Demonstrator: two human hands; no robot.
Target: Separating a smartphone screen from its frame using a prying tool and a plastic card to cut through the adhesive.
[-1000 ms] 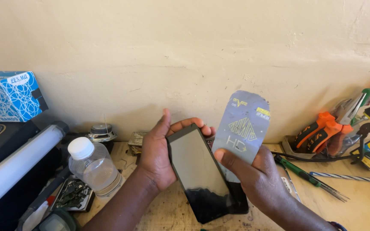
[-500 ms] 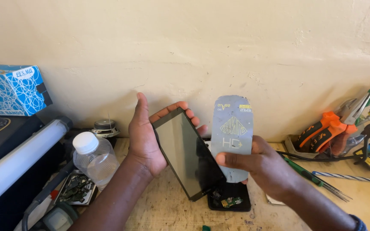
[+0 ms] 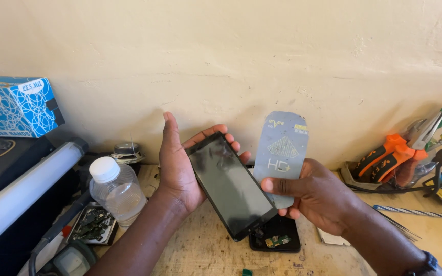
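Observation:
My left hand (image 3: 180, 166) cradles a black smartphone (image 3: 229, 185) by its upper end, dark screen facing me, tilted down to the right. My right hand (image 3: 317, 197) pinches a thin grey-blue plastic screen film (image 3: 284, 153) upright, just right of the phone, its thumb over the film's lower part near the phone's edge. Beneath the phone's lower end a small black tray (image 3: 276, 240) with tiny circuit pieces lies on the wooden bench (image 3: 200, 250).
A clear water bottle with a white cap (image 3: 116, 190) stands left of my arm, by a tray of parts (image 3: 92, 225). A white tube (image 3: 21, 189) and blue box (image 3: 15, 106) are far left. Orange pliers (image 3: 390, 153), cables and a drill bit (image 3: 418, 212) lie right.
The phone has tilted from edge-on to face me more flatly. The film has stayed upright beside it, and both hands sit slightly lower.

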